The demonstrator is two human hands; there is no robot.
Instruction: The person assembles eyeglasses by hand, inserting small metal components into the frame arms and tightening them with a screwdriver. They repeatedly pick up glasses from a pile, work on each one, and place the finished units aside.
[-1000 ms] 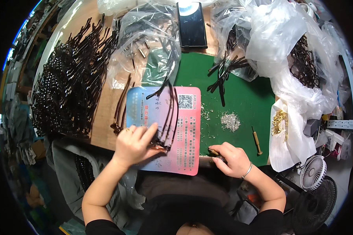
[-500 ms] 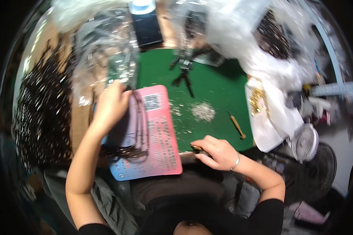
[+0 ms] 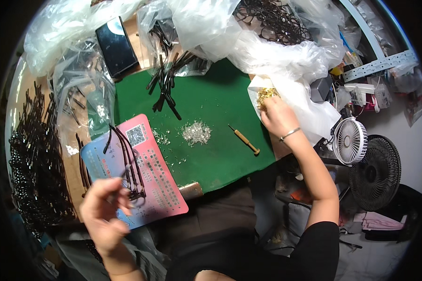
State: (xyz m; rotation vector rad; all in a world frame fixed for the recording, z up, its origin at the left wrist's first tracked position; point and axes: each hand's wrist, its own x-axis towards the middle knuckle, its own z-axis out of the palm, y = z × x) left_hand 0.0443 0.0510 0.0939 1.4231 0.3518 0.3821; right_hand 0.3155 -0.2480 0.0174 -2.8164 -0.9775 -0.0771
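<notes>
Plain black clothing, one slim bracelet (image 3: pixel 290 135)
Through my feed, the bracelet was a narrow silvery band with a smooth shine, just behind the grip of the right hand (image 3: pixel 277 116). Much farther back from that grip I made out a loose black short sleeve (image 3: pixel 318 241), matching the black top (image 3: pixel 234 257). Nearer the body than either grip was a dark brownish garment (image 3: pixel 211 206). Blur hid finer detail on the left hand (image 3: pixel 103 210).
</notes>
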